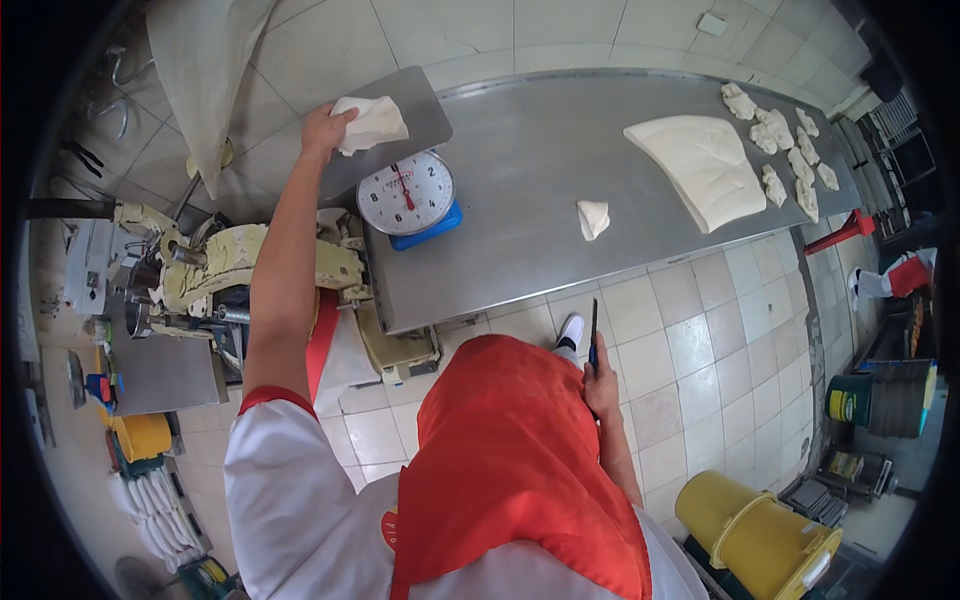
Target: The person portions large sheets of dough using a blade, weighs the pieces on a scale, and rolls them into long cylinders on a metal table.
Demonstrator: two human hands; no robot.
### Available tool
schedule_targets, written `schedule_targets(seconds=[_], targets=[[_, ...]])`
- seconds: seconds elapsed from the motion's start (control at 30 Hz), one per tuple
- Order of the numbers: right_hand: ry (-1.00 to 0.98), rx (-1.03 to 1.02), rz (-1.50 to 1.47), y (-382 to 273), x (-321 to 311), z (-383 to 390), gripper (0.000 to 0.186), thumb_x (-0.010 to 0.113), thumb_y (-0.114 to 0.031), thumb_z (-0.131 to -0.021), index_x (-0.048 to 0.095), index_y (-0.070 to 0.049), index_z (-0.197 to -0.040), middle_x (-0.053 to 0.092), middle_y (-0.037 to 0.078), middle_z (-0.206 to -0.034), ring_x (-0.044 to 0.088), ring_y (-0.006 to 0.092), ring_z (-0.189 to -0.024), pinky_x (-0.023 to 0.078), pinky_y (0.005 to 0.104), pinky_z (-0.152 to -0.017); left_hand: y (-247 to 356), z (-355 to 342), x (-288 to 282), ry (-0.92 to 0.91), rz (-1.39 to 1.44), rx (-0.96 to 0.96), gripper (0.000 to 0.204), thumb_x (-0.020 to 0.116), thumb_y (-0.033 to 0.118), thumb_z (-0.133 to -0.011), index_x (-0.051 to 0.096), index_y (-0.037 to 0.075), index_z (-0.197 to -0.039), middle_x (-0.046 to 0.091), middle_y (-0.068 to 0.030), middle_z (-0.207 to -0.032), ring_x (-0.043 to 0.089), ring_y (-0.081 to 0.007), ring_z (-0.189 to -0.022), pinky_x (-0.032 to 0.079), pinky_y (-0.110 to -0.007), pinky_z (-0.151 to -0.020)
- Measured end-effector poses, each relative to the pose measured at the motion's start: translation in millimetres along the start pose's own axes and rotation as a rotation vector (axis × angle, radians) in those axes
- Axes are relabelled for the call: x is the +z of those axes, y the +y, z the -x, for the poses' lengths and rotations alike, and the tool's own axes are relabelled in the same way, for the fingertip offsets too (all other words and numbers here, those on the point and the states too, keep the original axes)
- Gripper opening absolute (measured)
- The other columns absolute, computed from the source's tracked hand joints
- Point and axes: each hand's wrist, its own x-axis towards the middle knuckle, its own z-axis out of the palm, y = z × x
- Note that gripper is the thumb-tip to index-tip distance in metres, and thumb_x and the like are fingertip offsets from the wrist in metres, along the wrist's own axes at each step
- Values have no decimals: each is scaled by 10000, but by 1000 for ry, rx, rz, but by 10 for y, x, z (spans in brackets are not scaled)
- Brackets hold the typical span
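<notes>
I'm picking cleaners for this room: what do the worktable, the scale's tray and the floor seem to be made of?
Worktable: likely stainless steel, satin finish, judging by its even grey sheen.
Scale's tray: probably metal, dull grey and thin-edged; which metal is unclear.
Floor: seemingly glossy tile, perhaps ceramic; joint lines form a grid and some squares reflect light.

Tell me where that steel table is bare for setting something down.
Bare: the steel table between the scale and the big dough slab, beyond the small lump; a smaller patch lies between lump and slab. Crowded: the right end, with scattered scraps, and the left end, where the left hand holds dough over the pan.
</notes>
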Motion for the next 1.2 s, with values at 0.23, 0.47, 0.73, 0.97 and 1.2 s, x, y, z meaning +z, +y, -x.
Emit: schedule_targets(seconds=[0.23, 0.47, 0.73, 0.97, 1.2], targets=[[-16, -6, -36, -50, -32, -79, 743, 503, -37, -961, 232, -246, -1621, 615, 142, -657, 616, 273, -578, 502, 417, -608, -384, -409, -76, 62, -324, 22, 608, 730, 499, -828, 718, -4, -1170, 738, -202, -1098, 699, -333, -1030, 500, -419, -908], [-61, 64, -44, -55, -21, -157, 730, 507, -35, -967, 252, -248, -1616, 609, 144, -659, 616, 268, -578, 499, 415, -611, -289, -343, -203, 1, -258, -25, 607, 772, 516, -821, 730, -26, -1089, 742, -169, -1023, 706, -271, -929, 522, -386, -826], [-81, 40, -30, -139, -19, -234, 728, 510, -37, -957, 260, -238, -1611, 674, 221, -779, 639, 313, -617, 503, 426, -640, -113, -225, -358, 31, -224, -77, 734, 799, 644, -764, 708, -58, -957, 701, -135, -874, 649, -221, -776, 513, -363, -682], [-62, 32, -50, -89, -34, -340, 732, 516, -62, -960, 238, -267, -1605, 693, 306, -992, 676, 456, -835, 521, 518, -750, 155, -168, -201, -155, -327, -149, 683, 805, 623, -757, 717, -35, -920, 692, -109, -799, 632, -199, -654, 498, -362, -582], [-43, 67, 12, 118, -258, -588, 739, 536, -121, -977, 198, -315, -1604, 661, 344, -1077, 645, 504, -1013, 492, 566, -920, 453, -325, 197, -142, -995, 348, 499, 813, 189, -653, 685, 6, -1099, 728, -241, -988, 696, -415, -987, 559, -455, -869]])
